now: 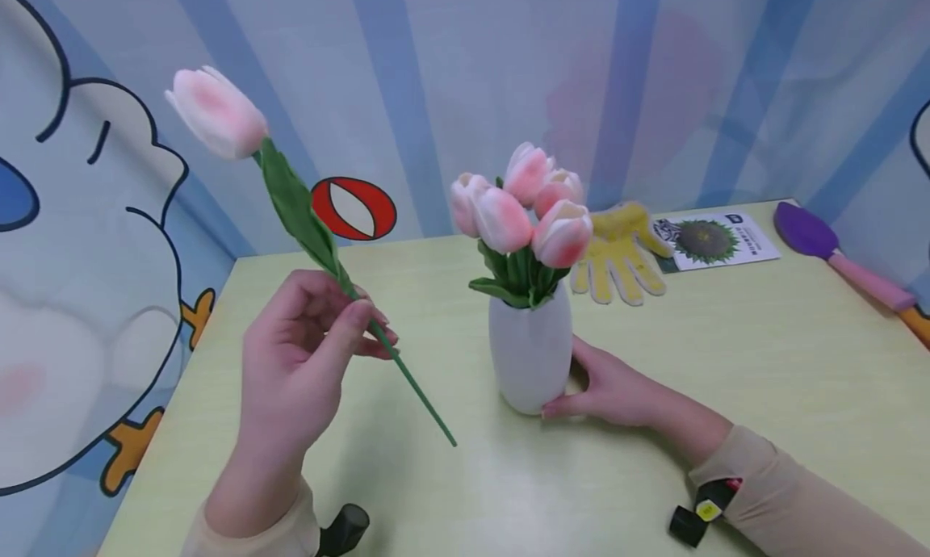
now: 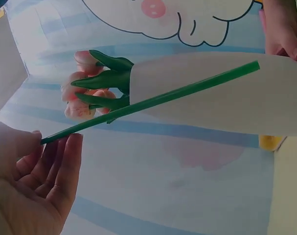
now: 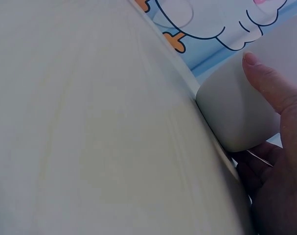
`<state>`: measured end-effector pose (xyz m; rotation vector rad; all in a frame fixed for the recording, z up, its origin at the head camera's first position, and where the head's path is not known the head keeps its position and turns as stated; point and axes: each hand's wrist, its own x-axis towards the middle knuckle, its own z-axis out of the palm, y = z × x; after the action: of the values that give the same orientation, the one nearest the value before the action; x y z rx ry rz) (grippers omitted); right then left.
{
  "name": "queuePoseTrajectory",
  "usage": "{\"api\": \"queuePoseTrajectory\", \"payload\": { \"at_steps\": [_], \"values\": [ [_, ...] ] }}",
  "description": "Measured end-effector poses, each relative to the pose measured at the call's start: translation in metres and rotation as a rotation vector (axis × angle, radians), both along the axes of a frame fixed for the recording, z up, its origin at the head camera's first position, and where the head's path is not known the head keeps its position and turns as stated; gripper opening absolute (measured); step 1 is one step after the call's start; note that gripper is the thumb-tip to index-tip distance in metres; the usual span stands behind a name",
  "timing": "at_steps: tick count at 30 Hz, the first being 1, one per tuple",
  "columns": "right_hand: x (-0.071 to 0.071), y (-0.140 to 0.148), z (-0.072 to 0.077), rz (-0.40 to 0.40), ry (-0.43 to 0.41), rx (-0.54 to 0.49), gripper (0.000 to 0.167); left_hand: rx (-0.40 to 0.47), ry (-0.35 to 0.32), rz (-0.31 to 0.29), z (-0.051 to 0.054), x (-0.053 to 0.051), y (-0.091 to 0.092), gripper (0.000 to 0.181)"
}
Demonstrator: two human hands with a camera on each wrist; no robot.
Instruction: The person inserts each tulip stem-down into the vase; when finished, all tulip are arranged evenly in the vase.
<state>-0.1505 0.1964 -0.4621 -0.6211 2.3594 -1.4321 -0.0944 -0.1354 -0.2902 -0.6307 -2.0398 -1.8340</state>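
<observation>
Between thumb and fingers my left hand (image 1: 301,359) pinches the green stem of a pink-and-white artificial tulip (image 1: 221,115), held up in the air with its bloom to the upper left. The stem's lower end points down to the right, free of the vase in the head view. A white vase (image 1: 531,351) stands upright on the table, holding several more pink tulips (image 1: 504,219). Low on the vase's right side, my right hand (image 1: 613,383) grips it, thumb at the front. In the right wrist view its fingers (image 3: 256,164) curl behind the vase's base, partly hidden.
Behind the vase lie a yellow glove (image 1: 619,254) and a printed card (image 1: 715,240) with a round green plant picture. A purple-headed tool with a pink handle (image 1: 865,278) lies at the table's right edge. A striped cartoon backdrop (image 1: 472,73) rises behind the pale table (image 1: 436,500).
</observation>
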Motion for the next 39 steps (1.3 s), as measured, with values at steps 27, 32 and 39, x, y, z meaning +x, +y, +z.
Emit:
{"api": "queuePoseTrajectory", "payload": {
  "at_steps": [27, 32, 39],
  "values": [
    [0.003, -0.002, -0.001, 0.001, 0.007, 0.012, 0.097, 0.323, 0.285, -0.058, 0.028, -0.006, 0.042, 0.019],
    [0.004, 0.0, -0.001, -0.003, 0.008, 0.012, 0.096, 0.403, 0.313, -0.091, 0.028, -0.006, 0.042, 0.021],
    [0.002, 0.002, -0.001, 0.002, 0.006, 0.019, 0.097, 0.437, 0.325, -0.103, 0.028, -0.006, 0.042, 0.023]
  ]
}}
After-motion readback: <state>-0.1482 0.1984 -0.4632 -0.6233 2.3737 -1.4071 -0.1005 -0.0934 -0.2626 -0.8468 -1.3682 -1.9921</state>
